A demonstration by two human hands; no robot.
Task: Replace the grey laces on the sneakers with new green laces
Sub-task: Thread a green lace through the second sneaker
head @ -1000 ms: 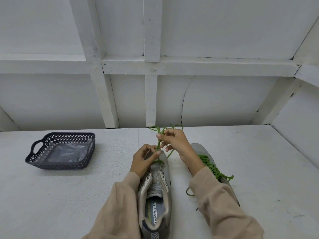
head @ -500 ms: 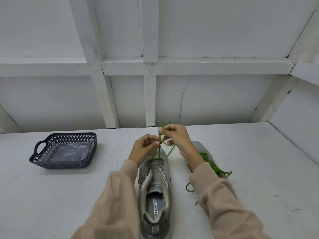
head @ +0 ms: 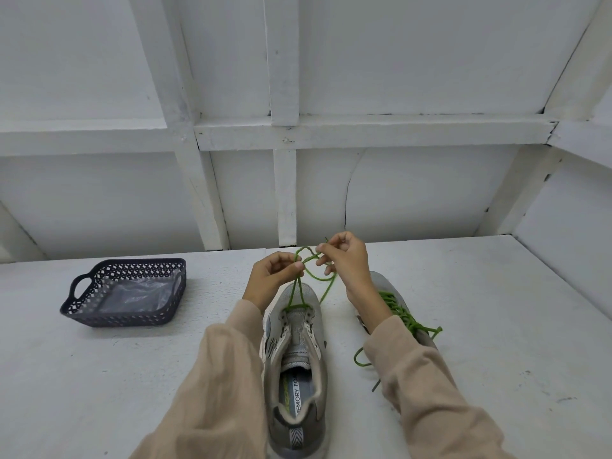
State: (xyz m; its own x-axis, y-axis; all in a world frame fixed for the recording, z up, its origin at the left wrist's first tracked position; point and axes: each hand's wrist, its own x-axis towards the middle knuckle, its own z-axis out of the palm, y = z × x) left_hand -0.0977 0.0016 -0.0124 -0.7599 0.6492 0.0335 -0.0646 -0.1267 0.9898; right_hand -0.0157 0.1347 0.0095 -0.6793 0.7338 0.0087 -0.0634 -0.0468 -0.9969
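Here, at centre frame, the left hand (head: pixel 271 276) and right hand (head: pixel 344 260) pinch both ends of a green lace (head: pixel 296 293) rising from the lowest eyelets of the grey sneaker (head: pixel 294 352), whose length runs toward the viewer

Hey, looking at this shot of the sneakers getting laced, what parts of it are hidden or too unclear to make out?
All in the head view:
- Right sneaker: mostly covered by the right hand and its sleeve, so its lacing can't be checked fully.
- Green lace ends: lost inside both fists; left hand hides its grip.
- Left sneaker heel: cut off by the bottom edge.
- Basket: holds only a clear plastic film, contents indistinct.
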